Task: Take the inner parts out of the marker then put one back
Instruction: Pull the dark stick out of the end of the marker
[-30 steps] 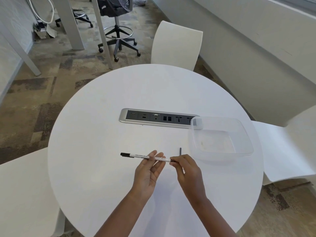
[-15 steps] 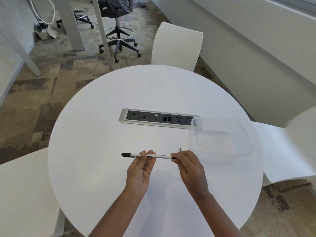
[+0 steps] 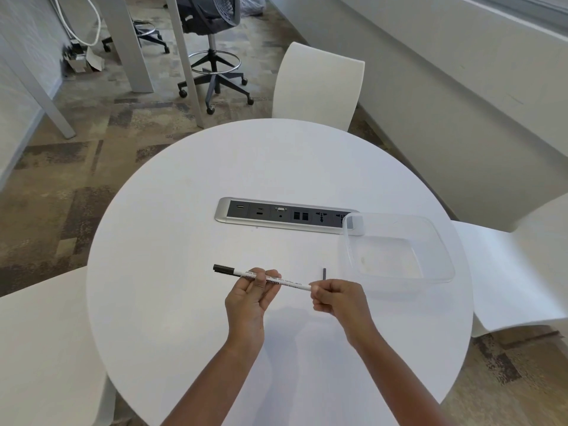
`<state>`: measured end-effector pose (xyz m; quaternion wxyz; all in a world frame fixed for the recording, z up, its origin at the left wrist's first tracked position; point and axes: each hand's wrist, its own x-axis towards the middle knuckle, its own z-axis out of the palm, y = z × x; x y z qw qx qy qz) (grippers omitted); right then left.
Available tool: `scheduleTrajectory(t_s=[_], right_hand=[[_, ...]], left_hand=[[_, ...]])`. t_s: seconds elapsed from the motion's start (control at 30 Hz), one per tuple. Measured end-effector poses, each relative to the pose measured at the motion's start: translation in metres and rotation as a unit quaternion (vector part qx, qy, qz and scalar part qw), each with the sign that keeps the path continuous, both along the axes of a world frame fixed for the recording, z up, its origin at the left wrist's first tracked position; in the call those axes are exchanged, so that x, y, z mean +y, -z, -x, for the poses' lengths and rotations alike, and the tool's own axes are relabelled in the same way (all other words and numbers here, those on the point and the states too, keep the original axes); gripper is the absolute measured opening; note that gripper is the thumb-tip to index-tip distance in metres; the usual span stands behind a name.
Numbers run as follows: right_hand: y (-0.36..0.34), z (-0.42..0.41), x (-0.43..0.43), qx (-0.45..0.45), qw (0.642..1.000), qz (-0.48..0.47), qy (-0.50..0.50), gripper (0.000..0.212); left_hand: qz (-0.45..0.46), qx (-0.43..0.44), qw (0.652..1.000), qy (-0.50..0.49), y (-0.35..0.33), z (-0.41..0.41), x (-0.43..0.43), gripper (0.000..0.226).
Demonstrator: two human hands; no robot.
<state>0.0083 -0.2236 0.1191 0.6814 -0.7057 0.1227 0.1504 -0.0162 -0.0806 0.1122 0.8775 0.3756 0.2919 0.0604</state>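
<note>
A white marker (image 3: 292, 283) with a black cap at its left end is held level above the round white table (image 3: 184, 229). My left hand (image 3: 250, 298) pinches its barrel near the middle. My right hand (image 3: 336, 298) is closed around the marker's right end, which is hidden by the fingers. A small dark stick-like part (image 3: 324, 274) lies on the table just beyond my right hand, apart from it.
A clear plastic tub (image 3: 442, 247) stands to the right, overlapping the end of a silver power socket strip (image 3: 224, 213) set into the table. White chairs stand at the far side (image 3: 319, 87), right (image 3: 516, 272) and left (image 3: 37, 348).
Both hands with the marker have shifted slightly. The right hand's fingers have closed further over the marker's right end. The small dark part stays where it was.
</note>
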Motion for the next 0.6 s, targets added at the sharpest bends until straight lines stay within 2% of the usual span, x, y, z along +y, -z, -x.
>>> scheduleTrajectory(t_s=[0.07, 0.13, 0.23, 0.33, 0.4, 0.47, 0.53, 0.6], right_hand=[[0.0, 0.001, -0.001, -0.059, 0.997, 0.051, -0.003, 0.026], [0.001, 0.006, 0.0, -0.157, 0.977, 0.146, -0.009, 0.023], [0.004, 0.012, 0.0, -0.305, 0.92, 0.246, -0.026, 0.016], [0.004, 0.01, -0.001, -0.394, 0.856, 0.333, -0.042, 0.011], [0.003, 0.007, -0.002, -0.416, 0.827, 0.375, -0.051, 0.01], [0.001, 0.005, -0.002, -0.416, 0.816, 0.397, -0.062, 0.01], [0.0, 0.003, -0.001, -0.399, 0.819, 0.406, -0.079, 0.009], [0.001, 0.002, -0.001, -0.345, 0.849, 0.387, -0.095, 0.011]], left_hand=[[0.021, -0.002, 1.0, -0.004, -0.001, 0.0, -0.001, 0.015], [0.038, -0.003, 0.999, -0.005, -0.002, -0.002, -0.001, 0.015], [0.057, -0.006, 0.998, 0.0, -0.005, -0.005, 0.0, 0.016], [0.069, -0.007, 0.998, 0.006, -0.006, -0.005, 0.001, 0.016], [0.071, 0.001, 0.997, 0.005, -0.006, -0.005, 0.0, 0.016], [0.072, 0.008, 0.997, 0.001, -0.005, -0.005, -0.002, 0.016], [0.068, 0.01, 0.998, -0.001, -0.004, -0.005, -0.002, 0.016], [0.05, 0.007, 0.999, 0.004, -0.004, -0.005, -0.001, 0.016]])
